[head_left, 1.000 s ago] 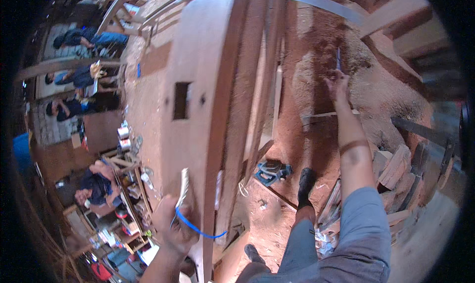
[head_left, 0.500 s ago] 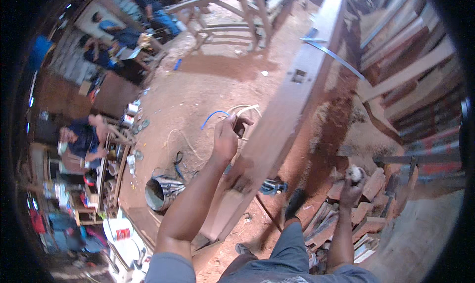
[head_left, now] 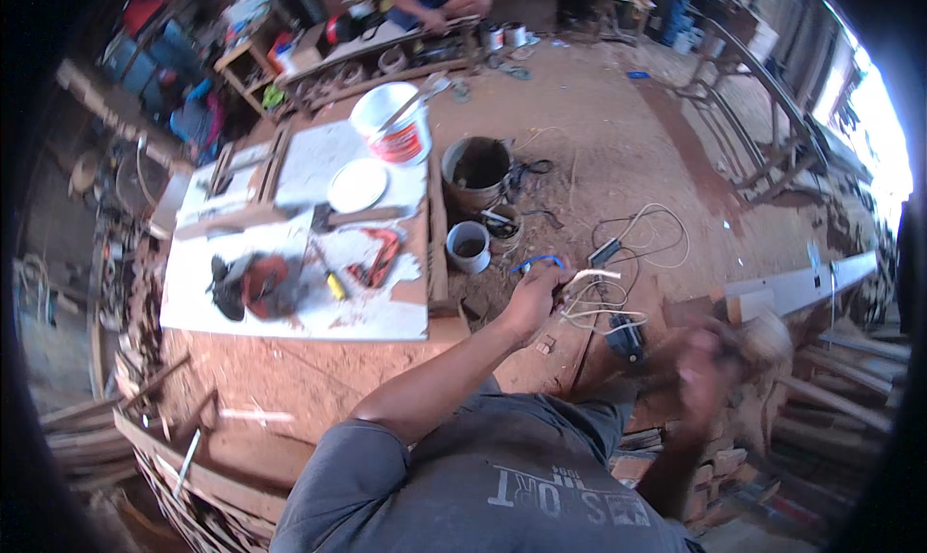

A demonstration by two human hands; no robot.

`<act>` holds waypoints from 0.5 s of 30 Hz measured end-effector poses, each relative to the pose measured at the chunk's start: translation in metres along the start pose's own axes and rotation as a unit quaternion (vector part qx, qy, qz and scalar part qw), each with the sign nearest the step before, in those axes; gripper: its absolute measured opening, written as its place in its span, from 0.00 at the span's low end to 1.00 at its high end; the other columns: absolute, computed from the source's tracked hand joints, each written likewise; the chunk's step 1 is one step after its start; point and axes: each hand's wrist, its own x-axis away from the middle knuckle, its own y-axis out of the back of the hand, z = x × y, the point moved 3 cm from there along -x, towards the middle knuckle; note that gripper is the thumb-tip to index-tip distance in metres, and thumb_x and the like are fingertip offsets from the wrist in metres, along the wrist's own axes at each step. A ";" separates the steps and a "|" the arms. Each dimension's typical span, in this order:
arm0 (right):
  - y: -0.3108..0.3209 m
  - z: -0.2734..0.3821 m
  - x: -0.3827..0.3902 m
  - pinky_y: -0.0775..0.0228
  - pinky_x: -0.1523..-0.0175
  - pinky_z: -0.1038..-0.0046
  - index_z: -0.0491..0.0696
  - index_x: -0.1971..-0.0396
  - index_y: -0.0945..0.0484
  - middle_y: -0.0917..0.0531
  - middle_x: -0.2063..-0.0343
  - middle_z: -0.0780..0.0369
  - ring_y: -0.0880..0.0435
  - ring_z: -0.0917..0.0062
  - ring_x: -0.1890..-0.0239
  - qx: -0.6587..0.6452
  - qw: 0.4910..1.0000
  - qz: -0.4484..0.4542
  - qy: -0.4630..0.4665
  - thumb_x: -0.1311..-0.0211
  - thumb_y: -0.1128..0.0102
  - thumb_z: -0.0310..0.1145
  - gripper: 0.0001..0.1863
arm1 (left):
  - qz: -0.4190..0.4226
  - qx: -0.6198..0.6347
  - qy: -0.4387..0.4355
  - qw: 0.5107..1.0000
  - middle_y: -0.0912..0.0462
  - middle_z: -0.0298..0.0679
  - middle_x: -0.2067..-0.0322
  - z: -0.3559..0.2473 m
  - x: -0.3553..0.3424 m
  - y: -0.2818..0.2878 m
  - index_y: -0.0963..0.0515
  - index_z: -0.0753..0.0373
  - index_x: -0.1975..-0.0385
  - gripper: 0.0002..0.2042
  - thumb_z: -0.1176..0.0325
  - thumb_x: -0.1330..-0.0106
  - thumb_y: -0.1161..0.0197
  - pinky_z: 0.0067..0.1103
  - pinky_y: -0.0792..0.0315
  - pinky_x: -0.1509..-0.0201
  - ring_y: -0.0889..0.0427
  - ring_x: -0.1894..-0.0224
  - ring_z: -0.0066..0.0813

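Observation:
My left hand (head_left: 534,299) is closed near the middle, in front of my chest. Thin strips stick out of its fingers: a blue strip (head_left: 539,261) curving to one side and a pale strip (head_left: 597,275) to the other. Smeared by motion, my right hand (head_left: 705,365) is at the right, beside a blurred pale wad (head_left: 766,339) that it seems to grip. Below the left hand's strips, a dark power tool (head_left: 626,339) lies on the ground among loops of cord. The long wooden beam (head_left: 806,284) lies at the right.
On the left, a white-topped table (head_left: 391,316) bears a bucket (head_left: 394,128), a round lid (head_left: 358,185), a hammer (head_left: 357,216), a yellow-handled tool (head_left: 335,284) and a red tool (head_left: 377,259). Pails (head_left: 468,247) stand beside it. A person (head_left: 435,2) sits at the back.
My view has swung left, bringing the white-topped table forward and the beam to the right edge. Both hands keep their things; the right hand is now blurred.

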 end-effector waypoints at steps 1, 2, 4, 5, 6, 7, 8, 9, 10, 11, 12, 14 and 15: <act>-0.085 0.056 0.011 0.34 0.71 0.79 0.44 0.57 0.18 0.16 0.62 0.68 0.25 0.85 0.73 0.087 0.990 0.075 -0.084 0.38 0.31 0.34 0.13 | -0.032 0.014 -0.025 0.999 0.22 0.31 0.69 0.002 0.024 0.035 0.24 0.58 0.60 0.05 0.67 0.29 0.42 0.20 0.34 0.64 0.24 0.68 0.21; -0.134 0.034 0.008 0.29 0.68 0.77 0.46 0.56 0.16 0.14 0.61 0.65 0.21 0.83 0.70 -0.043 0.980 0.197 -0.001 0.40 0.28 0.31 0.13 | -0.054 0.028 -0.052 0.997 0.22 0.30 0.69 0.002 0.043 0.055 0.24 0.58 0.60 0.04 0.67 0.29 0.42 0.19 0.34 0.64 0.25 0.67 0.21; -0.225 0.006 0.027 0.24 0.61 0.75 0.44 0.57 0.14 0.13 0.66 0.64 0.18 0.80 0.66 -0.073 0.955 0.286 -0.034 0.38 0.29 0.37 0.14 | -0.101 0.004 -0.107 0.989 0.23 0.29 0.69 -0.006 0.071 0.098 0.24 0.57 0.60 0.04 0.67 0.28 0.43 0.19 0.34 0.64 0.26 0.67 0.19; -0.257 0.009 0.037 0.24 0.60 0.75 0.43 0.60 0.14 0.13 0.68 0.63 0.17 0.80 0.67 -0.035 0.944 0.326 -0.045 0.37 0.29 0.41 0.16 | -0.127 -0.030 -0.133 0.982 0.24 0.28 0.69 -0.010 0.085 0.118 0.24 0.57 0.60 0.03 0.67 0.28 0.43 0.19 0.35 0.64 0.26 0.67 0.19; -0.288 0.013 0.048 0.24 0.59 0.74 0.42 0.62 0.14 0.13 0.70 0.62 0.17 0.80 0.67 0.000 0.930 0.363 -0.053 0.37 0.30 0.44 0.18 | -0.153 -0.068 -0.154 0.974 0.25 0.28 0.70 -0.011 0.100 0.134 0.24 0.57 0.60 0.03 0.67 0.27 0.43 0.19 0.35 0.65 0.27 0.68 0.18; -0.310 0.013 0.054 0.24 0.59 0.74 0.41 0.64 0.14 0.13 0.72 0.62 0.16 0.80 0.68 0.087 0.920 0.380 -0.025 0.36 0.31 0.47 0.20 | -0.165 -0.048 -0.153 0.973 0.26 0.28 0.71 -0.001 0.108 0.161 0.24 0.58 0.60 0.05 0.65 0.25 0.44 0.18 0.35 0.65 0.29 0.69 0.17; -0.332 0.010 0.059 0.28 0.62 0.75 0.43 0.68 0.15 0.15 0.75 0.64 0.19 0.82 0.70 0.071 0.915 0.397 -0.027 0.36 0.31 0.45 0.17 | -0.202 -0.040 -0.156 0.966 0.27 0.28 0.71 0.001 0.121 0.178 0.25 0.59 0.59 0.06 0.64 0.25 0.44 0.18 0.35 0.66 0.29 0.70 0.17; -0.352 0.003 0.063 0.31 0.65 0.76 0.44 0.71 0.15 0.16 0.77 0.67 0.21 0.85 0.72 0.055 0.909 0.413 -0.030 0.35 0.30 0.42 0.15 | -0.238 -0.031 -0.158 0.958 0.27 0.28 0.72 0.004 0.131 0.192 0.25 0.60 0.59 0.07 0.63 0.24 0.45 0.18 0.35 0.67 0.30 0.70 0.17; -0.370 -0.007 0.071 0.34 0.68 0.77 0.46 0.75 0.16 0.18 0.79 0.69 0.24 0.87 0.74 0.037 0.900 0.433 -0.036 0.35 0.30 0.40 0.14 | -0.279 -0.023 -0.159 0.947 0.28 0.28 0.73 0.009 0.143 0.204 0.25 0.60 0.59 0.09 0.62 0.23 0.45 0.18 0.34 0.68 0.30 0.71 0.17; -0.384 -0.022 0.078 0.34 0.68 0.76 0.46 0.76 0.16 0.18 0.79 0.69 0.24 0.87 0.74 0.032 0.894 0.446 -0.037 0.35 0.30 0.40 0.14 | -0.331 -0.088 -0.231 0.911 0.25 0.30 0.74 0.017 0.149 0.217 0.23 0.63 0.60 0.15 0.56 0.23 0.43 0.18 0.34 0.69 0.29 0.73 0.17; -0.399 -0.040 0.081 0.33 0.67 0.76 0.45 0.76 0.17 0.18 0.79 0.68 0.24 0.86 0.74 0.024 0.889 0.456 -0.037 0.35 0.30 0.40 0.15 | -0.374 -0.090 -0.229 0.894 0.25 0.30 0.75 0.024 0.151 0.223 0.23 0.64 0.61 0.14 0.57 0.23 0.43 0.18 0.34 0.69 0.28 0.73 0.17; -0.427 -0.057 0.090 0.33 0.67 0.75 0.45 0.77 0.17 0.18 0.78 0.68 0.23 0.85 0.75 0.010 0.873 0.483 -0.066 0.35 0.30 0.40 0.16 | -0.461 -0.106 -0.223 0.852 0.25 0.30 0.75 0.030 0.160 0.235 0.23 0.64 0.61 0.14 0.58 0.23 0.42 0.18 0.33 0.70 0.28 0.73 0.17; -0.437 -0.064 0.095 0.33 0.67 0.75 0.45 0.77 0.17 0.18 0.78 0.68 0.23 0.85 0.74 0.010 0.863 0.497 -0.094 0.36 0.29 0.41 0.16 | -0.495 -0.082 -0.230 0.834 0.23 0.31 0.75 0.046 0.157 0.252 0.22 0.65 0.62 0.13 0.59 0.24 0.40 0.18 0.32 0.69 0.26 0.73 0.17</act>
